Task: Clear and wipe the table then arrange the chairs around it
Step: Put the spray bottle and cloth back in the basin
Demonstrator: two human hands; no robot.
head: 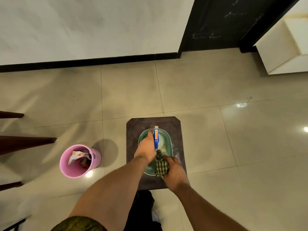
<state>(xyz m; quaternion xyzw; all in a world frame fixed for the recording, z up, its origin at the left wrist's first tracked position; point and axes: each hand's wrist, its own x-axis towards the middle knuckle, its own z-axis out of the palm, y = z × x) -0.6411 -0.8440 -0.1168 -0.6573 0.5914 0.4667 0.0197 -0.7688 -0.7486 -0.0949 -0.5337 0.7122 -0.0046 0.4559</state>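
Note:
A small dark brown stool (133,130) stands on the tiled floor below me, and a green oval basket (167,137) sits on top of it. My left hand (145,148) grips a spray bottle with a blue trigger head (156,138) over the basket. My right hand (175,174) holds a bunched green checked cloth (160,165) at the basket's near rim. The bottle's body is mostly hidden under its head and my hand.
A pink bin (75,165) with a wrapper and other rubbish stands on the floor left of the stool. Dark wooden furniture legs (28,142) reach in from the left edge. A wall with black skirting (100,60) lies ahead, with a black door and white cabinet (286,47) at the right.

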